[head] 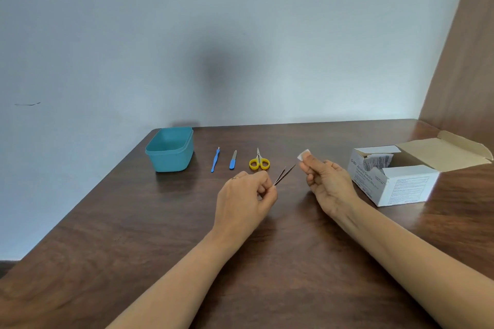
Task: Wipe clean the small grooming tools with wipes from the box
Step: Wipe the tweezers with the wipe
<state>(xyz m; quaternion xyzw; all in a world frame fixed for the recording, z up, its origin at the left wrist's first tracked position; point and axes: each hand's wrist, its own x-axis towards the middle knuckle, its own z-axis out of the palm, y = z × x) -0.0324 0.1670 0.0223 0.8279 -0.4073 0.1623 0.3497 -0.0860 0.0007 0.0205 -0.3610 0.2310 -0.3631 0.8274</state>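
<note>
Tweezers (284,175) pinched in left hand (244,201).

One teal tub (170,149), one wipe box (395,181), four grooming tools, one wipe (303,154), two hands.

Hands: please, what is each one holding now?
Left hand: closed, holding tweezers.
Right hand: closed, holding a white wipe.
</note>
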